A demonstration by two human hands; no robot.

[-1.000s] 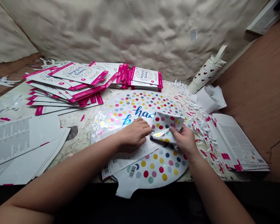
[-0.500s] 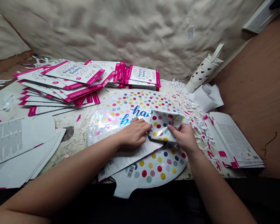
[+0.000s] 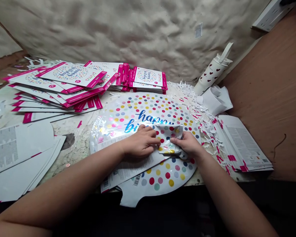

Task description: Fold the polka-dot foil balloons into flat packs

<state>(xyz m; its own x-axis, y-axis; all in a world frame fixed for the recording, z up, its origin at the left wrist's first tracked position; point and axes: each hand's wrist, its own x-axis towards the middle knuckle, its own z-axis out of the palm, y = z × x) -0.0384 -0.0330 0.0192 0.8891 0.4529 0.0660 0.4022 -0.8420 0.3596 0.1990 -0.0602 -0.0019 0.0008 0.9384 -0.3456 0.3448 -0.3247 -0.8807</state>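
Observation:
A flat foil balloon (image 3: pixel 160 107) with coloured dots and blue "happy" lettering lies in front of me. A white printed card (image 3: pixel 135 169) lies slantwise on it. My left hand (image 3: pixel 144 142) is palm down on the card, its fingers slightly bent and apart, their tips against a folded foil balloon (image 3: pixel 166 133). That folded piece has the same dotted print. My right hand (image 3: pixel 188 144) pinches its right side, thumb on top and the other fingers underneath, partly hidden.
Packaged balloons with pink edges (image 3: pixel 64 87) are heaped at the back left, beside a neater stack (image 3: pixel 148 79). White cards (image 3: pixel 22 148) lie left, more cards (image 3: pixel 246 141) right. Paper shreds (image 3: pixel 204 121) surround a white tumbler (image 3: pixel 212 74) and a crumpled paper roll (image 3: pixel 215 98).
My right hand has brought the folded foil balloon lower and a little left, flatter onto the card, uncovering more lettering behind. My left hand stays nearly in place. The view has shifted slightly.

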